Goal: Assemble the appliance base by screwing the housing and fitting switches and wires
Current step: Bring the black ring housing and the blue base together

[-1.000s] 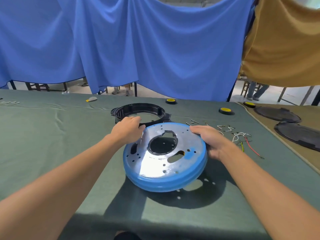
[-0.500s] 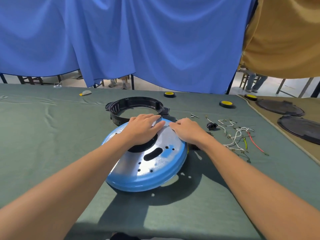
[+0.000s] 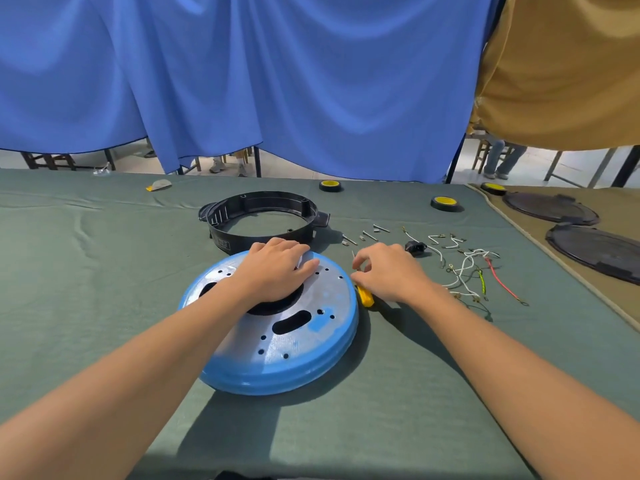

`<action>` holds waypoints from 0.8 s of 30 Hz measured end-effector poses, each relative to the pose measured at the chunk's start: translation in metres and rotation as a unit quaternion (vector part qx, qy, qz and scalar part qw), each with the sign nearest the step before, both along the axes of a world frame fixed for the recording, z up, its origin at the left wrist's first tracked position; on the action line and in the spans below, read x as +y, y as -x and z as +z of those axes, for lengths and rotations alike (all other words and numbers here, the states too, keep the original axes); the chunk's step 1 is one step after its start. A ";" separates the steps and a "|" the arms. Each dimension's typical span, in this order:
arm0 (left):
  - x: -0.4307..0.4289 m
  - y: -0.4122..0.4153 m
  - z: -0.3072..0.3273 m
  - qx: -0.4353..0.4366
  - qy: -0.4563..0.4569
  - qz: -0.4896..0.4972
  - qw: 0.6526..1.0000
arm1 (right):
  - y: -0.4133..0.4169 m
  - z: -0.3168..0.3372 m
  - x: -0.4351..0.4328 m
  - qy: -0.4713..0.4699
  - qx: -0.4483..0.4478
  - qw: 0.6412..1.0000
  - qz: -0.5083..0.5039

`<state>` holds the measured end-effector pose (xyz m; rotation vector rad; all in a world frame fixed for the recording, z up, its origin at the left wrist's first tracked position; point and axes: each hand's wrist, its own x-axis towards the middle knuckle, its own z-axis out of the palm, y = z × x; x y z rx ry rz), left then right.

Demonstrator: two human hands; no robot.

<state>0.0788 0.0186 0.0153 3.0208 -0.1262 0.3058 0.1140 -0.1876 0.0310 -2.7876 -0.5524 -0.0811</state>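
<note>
The green cloth table (image 3: 398, 410) lies open in front of the blue round base (image 3: 294, 358), a smooth metal dish with many holes, near the table's middle. The left hand (image 3: 277, 275) rests flat on it, fingers straight. Just beside its right rim, the right hand (image 3: 388, 275) curls and pinches a thin metal pin (image 3: 353, 255), above a yellow handle (image 3: 365, 296). Behind lie screws (image 3: 367, 233), loose wires (image 3: 467, 271) and a black plastic ring (image 3: 259, 220). Dark round lids (image 3: 588, 251) lie far right.

Single head-worn view, forward and down, close over the green-clothed table (image 3: 104, 306).
</note>
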 end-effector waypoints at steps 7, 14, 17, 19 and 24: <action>-0.008 -0.007 0.000 0.005 0.000 0.003 1.000 | -0.008 0.006 -0.005 0.035 0.001 0.999 0.023; -0.015 -0.022 0.007 0.006 0.037 -0.010 0.999 | -0.022 0.006 -0.005 -0.038 -0.007 0.998 0.042; -0.008 -0.029 0.015 -0.072 0.078 -0.001 0.994 | -0.023 0.008 0.001 -0.092 -0.029 0.992 0.077; 0.000 -0.035 0.018 -0.096 0.068 0.047 0.992 | -0.018 0.009 0.008 -0.080 -0.008 0.987 0.138; 0.019 -0.050 0.018 0.014 0.052 0.151 0.987 | -0.012 0.004 0.029 0.053 0.027 0.975 0.214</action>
